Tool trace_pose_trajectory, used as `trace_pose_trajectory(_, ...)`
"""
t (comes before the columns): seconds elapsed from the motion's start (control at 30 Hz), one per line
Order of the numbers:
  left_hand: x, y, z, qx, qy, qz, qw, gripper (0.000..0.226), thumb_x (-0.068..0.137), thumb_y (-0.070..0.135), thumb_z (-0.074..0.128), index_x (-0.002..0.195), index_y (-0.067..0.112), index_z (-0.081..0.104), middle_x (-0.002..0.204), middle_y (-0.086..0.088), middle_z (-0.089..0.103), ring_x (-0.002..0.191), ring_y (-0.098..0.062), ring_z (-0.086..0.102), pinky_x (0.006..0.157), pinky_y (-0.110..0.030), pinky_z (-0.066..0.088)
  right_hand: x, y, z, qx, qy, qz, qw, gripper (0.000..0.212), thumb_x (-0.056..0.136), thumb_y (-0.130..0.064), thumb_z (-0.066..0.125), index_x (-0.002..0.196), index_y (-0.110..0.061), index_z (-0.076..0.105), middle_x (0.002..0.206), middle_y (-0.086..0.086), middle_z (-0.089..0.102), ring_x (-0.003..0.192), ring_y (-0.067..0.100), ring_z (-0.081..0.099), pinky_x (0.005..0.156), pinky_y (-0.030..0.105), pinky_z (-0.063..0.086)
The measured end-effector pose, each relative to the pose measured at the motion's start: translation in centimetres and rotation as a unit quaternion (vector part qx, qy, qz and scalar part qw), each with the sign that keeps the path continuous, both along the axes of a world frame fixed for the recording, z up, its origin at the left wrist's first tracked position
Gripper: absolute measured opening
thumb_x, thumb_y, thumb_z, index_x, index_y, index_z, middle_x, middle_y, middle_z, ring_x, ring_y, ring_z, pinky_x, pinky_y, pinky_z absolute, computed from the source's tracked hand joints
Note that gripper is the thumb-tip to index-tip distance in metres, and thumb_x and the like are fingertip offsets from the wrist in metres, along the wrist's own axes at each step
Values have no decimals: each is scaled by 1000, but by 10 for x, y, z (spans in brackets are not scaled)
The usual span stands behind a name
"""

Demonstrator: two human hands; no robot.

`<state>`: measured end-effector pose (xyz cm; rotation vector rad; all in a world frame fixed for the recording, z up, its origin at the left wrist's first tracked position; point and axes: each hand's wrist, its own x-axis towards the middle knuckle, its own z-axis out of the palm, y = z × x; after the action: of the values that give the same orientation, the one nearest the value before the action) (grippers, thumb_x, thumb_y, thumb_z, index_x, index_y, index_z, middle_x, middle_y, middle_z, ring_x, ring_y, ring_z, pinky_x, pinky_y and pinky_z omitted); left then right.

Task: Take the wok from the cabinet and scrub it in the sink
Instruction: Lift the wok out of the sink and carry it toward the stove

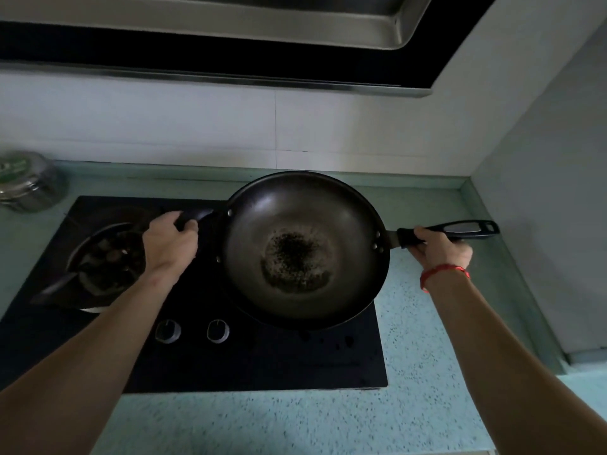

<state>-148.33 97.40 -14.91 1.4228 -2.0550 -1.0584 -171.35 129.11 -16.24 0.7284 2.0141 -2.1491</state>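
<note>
A dark round wok (328,221) with a burnt black patch in its bottom hangs level above the right side of a black stove top (230,362). My left hand (170,244) grips the short helper handle on the wok's left rim. My right hand (440,247), with a red band at the wrist, holds the long black handle that sticks out to the right. No sink or cabinet is in view.
A smaller pan (105,261) with dark food and a handle sits on the left burner. Two knobs (193,330) are at the stove's front. A steel lidded pot (28,182) stands at the far left on the speckled green counter (410,372). The range hood (262,44) hangs overhead; a wall closes the right side.
</note>
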Motion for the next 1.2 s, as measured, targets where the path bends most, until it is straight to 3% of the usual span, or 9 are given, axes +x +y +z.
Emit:
trace_pose_trajectory(0.17, -8, -8, -5, -7, -14, -18, 1000, 22, 98, 16, 56, 108, 1, 67, 88, -7, 62, 65, -13, 58, 51, -13, 35, -5, -8, -8, -8, 0, -2, 1000, 18, 70, 4, 77, 77, 1, 61, 90, 21, 71, 74, 30, 73, 65, 38, 60)
trace_pose_trajectory(0.33, -11, -18, -15, 11, -20, -20, 1000, 26, 97, 19, 57, 115, 3, 66, 102, -10, 68, 82, -21, 63, 73, -26, 48, -6, -17, -13, -6, -1, -7, 1000, 16, 73, 4, 76, 79, 2, 61, 91, 21, 71, 75, 28, 73, 67, 38, 61)
trace_pose_trajectory(0.43, -10, -23, -19, 20, -21, -20, 999, 38, 94, 30, 58, 122, 5, 63, 117, -16, 68, 104, -31, 66, 95, -43, 53, -7, -18, -18, -7, -4, -8, 1000, 16, 73, 5, 76, 78, 1, 61, 93, 22, 71, 77, 29, 74, 70, 40, 61)
trace_pose_trajectory(0.53, -10, -23, -21, 25, -22, -21, 999, 38, 94, 31, 58, 123, 7, 63, 120, -15, 67, 110, -31, 64, 99, -47, 50, -9, -17, -19, -7, 1, -13, 1000, 16, 73, 3, 76, 81, 2, 62, 94, 22, 71, 77, 28, 74, 68, 38, 61)
trace_pose_trajectory(0.63, -9, -18, -20, 33, 7, -3, 999, 25, 96, 28, 57, 105, 8, 69, 94, -7, 69, 85, -22, 65, 80, -37, 53, -2, -21, -20, -6, -8, -11, 1000, 13, 75, -2, 75, 81, 0, 63, 87, 17, 72, 71, 22, 73, 66, 33, 61)
trace_pose_trajectory(0.73, -8, -12, -24, 44, 26, 14, 999, 29, 99, 25, 54, 79, 5, 62, 69, -4, 58, 59, -14, 53, 54, -25, 39, 7, -28, -23, 1, -10, 23, 1000, 13, 75, -6, 77, 74, -4, 64, 81, 14, 71, 69, 23, 71, 67, 34, 60)
trace_pose_trajectory(0.97, -8, -8, -23, 30, 26, 21, 999, 36, 100, 26, 52, 67, 11, 54, 67, -3, 56, 62, -19, 55, 61, -31, 42, 5, -24, -23, 27, -25, 50, 998, 14, 75, -10, 79, 72, -5, 67, 78, 13, 73, 69, 23, 73, 73, 37, 60)
trace_pose_trajectory(1.07, -6, -6, -19, 27, 17, 14, 999, 34, 100, 26, 51, 72, 9, 57, 71, -6, 58, 71, -26, 60, 64, -34, 44, 6, -21, -20, 46, -30, 75, 996, 14, 76, -13, 78, 70, -6, 68, 72, 11, 72, 71, 26, 73, 77, 39, 60)
trace_pose_trajectory(1.2, -1, -4, -13, 36, -4, 12, 999, 37, 99, 29, 52, 111, -3, 64, 105, -20, 67, 102, -35, 62, 85, -44, 51, 10, -17, -10, 45, -37, 95, 994, 13, 81, -12, 71, 71, -4, 67, 73, 15, 71, 75, 29, 73, 80, 41, 60)
